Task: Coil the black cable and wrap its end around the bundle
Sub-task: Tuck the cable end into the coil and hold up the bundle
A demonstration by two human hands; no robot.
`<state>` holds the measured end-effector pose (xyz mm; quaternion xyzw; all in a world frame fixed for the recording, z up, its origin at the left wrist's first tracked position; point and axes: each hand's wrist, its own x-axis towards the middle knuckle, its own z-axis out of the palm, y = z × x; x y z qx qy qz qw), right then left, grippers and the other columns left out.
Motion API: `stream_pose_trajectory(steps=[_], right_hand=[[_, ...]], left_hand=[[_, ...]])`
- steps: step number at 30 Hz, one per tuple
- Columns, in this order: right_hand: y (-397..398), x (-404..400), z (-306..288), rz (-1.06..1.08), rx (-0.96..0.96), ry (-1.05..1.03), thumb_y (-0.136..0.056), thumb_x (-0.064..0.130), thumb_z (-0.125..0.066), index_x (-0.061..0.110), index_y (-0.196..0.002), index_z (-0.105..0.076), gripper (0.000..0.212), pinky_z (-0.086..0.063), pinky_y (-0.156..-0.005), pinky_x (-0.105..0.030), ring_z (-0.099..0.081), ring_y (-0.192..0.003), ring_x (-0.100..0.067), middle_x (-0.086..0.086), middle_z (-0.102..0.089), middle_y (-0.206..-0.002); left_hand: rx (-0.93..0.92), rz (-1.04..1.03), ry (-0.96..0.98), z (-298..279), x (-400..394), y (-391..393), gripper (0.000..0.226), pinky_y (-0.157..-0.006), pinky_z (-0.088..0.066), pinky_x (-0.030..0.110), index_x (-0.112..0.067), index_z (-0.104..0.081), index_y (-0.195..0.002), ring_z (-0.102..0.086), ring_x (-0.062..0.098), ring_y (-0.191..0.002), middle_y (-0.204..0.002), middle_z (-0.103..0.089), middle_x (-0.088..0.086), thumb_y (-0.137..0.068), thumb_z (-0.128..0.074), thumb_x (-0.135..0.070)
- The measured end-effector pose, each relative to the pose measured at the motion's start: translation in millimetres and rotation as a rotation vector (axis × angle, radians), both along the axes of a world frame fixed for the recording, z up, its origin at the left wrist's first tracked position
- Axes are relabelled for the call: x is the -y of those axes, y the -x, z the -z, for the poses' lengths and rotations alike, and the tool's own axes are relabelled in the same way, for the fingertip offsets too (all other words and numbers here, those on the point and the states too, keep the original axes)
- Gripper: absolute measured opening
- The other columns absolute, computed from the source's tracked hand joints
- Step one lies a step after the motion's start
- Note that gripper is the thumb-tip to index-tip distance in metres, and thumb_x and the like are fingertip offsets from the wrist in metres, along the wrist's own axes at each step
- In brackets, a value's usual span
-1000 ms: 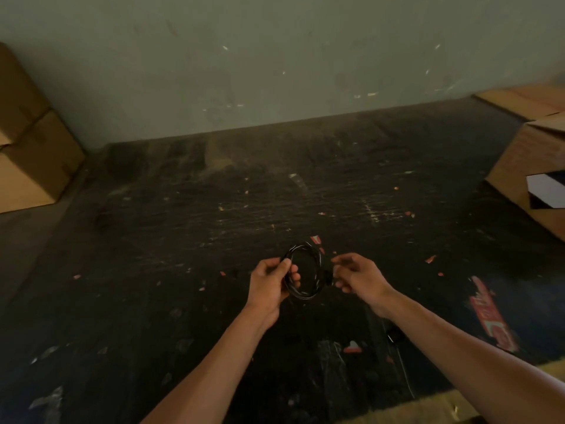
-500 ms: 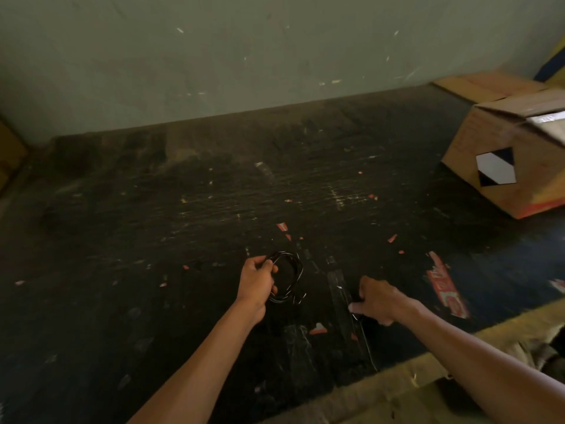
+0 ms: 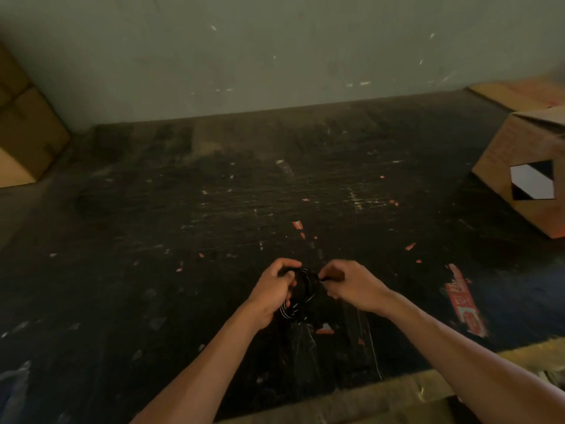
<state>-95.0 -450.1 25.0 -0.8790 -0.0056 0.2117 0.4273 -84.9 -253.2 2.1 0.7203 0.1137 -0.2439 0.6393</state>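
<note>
Both hands over the dark scuffed surface [image 3: 214, 209], near its front edge, centre of view. Black cable [image 3: 301, 293] is a tight coiled bundle held between them, above the surface, not resting on it.

Left hand [image 3: 270, 290]: grip closed around the left side of the coil, fingers curled over the top, thumb side facing camera. Lower loops hang out below the palm, thin bright glints on the strands.

Right hand [image 3: 351, 286]: fingers curled, fingertips pressed together on something dark at the coil's upper right. Looks like the cable end, but it's too blurred to confirm. Hands nearly touching across the bundle.

A thin strand [image 3: 371, 341] runs down from under the right hand toward the front edge; can't tell if it's part of the cable or a scratch.

Surroundings: cardboard box with a black-and-white diamond label [image 3: 532, 179] at right, well apart from the hands. Another cardboard box [image 3: 24, 142] at far left. Red label scrap [image 3: 464, 301] stuck to the surface right of the right forearm. Grey-green wall [image 3: 275, 56] behind.
</note>
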Motion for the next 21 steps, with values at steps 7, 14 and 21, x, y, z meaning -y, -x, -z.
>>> stream_pose_trajectory(steps=[7, 14, 21], right_hand=[[-17.6, -40.7, -18.1, 0.018, 0.269, -0.132, -0.093, 0.02, -0.062, 0.029, -0.097, -0.065, 0.011, -0.059, -0.065, -0.021, -0.068, -0.076, 0.001, 0.004, -0.07, -0.086], [-25.1, -54.5, -24.4, -0.079, 0.383, -0.151, -0.09, 0.008, -0.064, 0.026, -0.113, -0.062, 0.029, -0.05, -0.064, -0.005, -0.064, -0.085, 0.013, 0.014, -0.066, -0.093], [-26.4, -58.1, -16.9, -0.078, 0.362, -0.281, -0.097, 0.009, -0.055, 0.035, -0.107, -0.061, 0.028, -0.053, -0.062, -0.013, -0.07, -0.082, 0.003, 0.009, -0.07, -0.096]], left_hand=[[0.083, 0.031, 0.01, -19.2, -6.9, -1.1, 0.028, -0.06, -0.042, 0.027, -0.023, -0.067, -0.101, -0.049, 0.009, -0.063, -0.073, -0.057, -0.006, -0.102, -0.043, -0.038], [0.217, -0.037, -0.021, -30.2, -21.6, -0.9, 0.029, -0.062, -0.041, 0.031, -0.021, -0.065, -0.093, -0.048, 0.011, -0.065, -0.076, -0.056, -0.004, -0.104, -0.041, -0.034], [0.354, 0.064, -0.18, -35.7, -24.7, -1.7, 0.026, -0.061, -0.04, 0.026, -0.018, -0.06, -0.089, -0.049, 0.006, -0.066, -0.074, -0.055, -0.007, -0.105, -0.04, -0.024]])
